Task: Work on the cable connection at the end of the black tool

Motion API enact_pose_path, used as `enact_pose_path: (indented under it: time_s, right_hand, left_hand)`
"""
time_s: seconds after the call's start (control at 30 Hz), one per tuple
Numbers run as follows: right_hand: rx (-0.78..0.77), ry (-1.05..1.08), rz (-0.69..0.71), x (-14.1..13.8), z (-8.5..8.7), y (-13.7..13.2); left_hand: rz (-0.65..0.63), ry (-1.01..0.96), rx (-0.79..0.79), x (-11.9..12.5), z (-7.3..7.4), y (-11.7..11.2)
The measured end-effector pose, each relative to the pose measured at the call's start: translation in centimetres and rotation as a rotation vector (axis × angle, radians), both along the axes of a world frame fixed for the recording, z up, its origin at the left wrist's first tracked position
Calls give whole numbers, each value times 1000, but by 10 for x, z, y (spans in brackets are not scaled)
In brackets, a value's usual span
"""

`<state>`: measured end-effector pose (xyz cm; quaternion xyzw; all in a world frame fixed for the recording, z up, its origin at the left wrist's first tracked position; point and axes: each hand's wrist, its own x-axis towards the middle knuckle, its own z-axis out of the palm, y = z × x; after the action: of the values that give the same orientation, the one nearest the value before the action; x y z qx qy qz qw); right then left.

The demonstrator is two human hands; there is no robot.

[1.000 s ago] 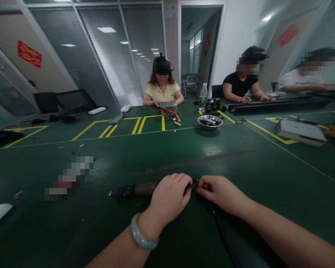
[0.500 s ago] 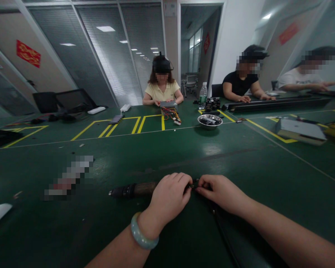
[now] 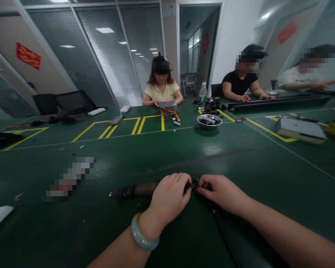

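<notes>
Dark rod [image 3: 134, 190] lying on green bench [image 3: 212, 149].
Left hand [image 3: 170, 197] clasps it, right hand [image 3: 220, 191] pinches its end; red wall sign [image 3: 28, 56] unreadable.

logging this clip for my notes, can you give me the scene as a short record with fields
place: green table with yellow lines; other people seated at its far side
left hand: curled over a dark cylindrical tool that lies on the table
right hand: fingertips pinch a small dark part at the tool's end
left wrist: pale green bangle
further off: metal bowl and water bottle, both well beyond the hands
</notes>
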<state>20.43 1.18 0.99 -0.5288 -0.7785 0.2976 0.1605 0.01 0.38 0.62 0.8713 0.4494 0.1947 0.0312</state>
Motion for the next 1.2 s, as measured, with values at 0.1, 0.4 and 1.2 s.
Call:
enact_pose_path:
  time_s: [0.1, 0.4, 1.2]
  right_hand:
    - [2, -4, 0, 0, 0, 0]
    - [1, -2, -4, 1, 1, -1]
    - [-22, -20, 14, 1, -2, 1]
  left_hand:
    - [8, -8, -10, 0, 1, 0]
    - [16, -29, -51, 0, 1, 1]
    - [-25, -27, -22, -1, 1, 0]
